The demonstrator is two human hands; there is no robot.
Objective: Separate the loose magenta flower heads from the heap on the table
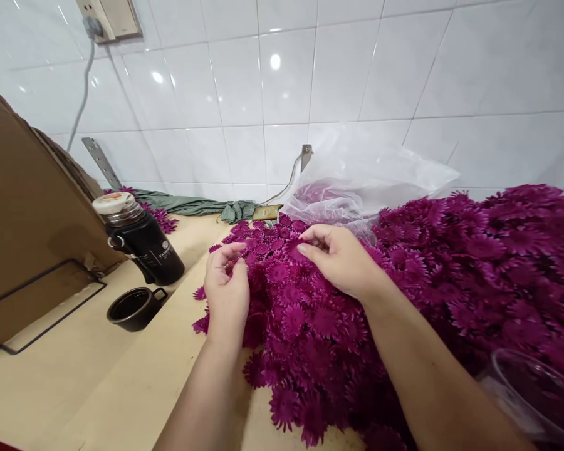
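Observation:
A dense heap of purple fabric-like flower heads (294, 319) lies on the wooden table in front of me. My right hand (341, 260) is over the heap, thumb and forefinger pinched on the edge of one purple flower head (292, 252). To its left, my left hand (226, 285) hovers at the heap's left edge. Its fingers are loosely curled, with a gap between thumb and forefinger and nothing visible in it. A crumpled clear plastic bag (366, 178) sits just behind my right hand.
On the left stand a black thermos flask (157, 247) with a white top and a dark cup (131, 310). A cardboard box (32, 207) and a black wire frame (51, 326) are farther left. More purple flowers (489, 269) and a clear plastic tub (536, 388) fill the right. White tiles rise behind.

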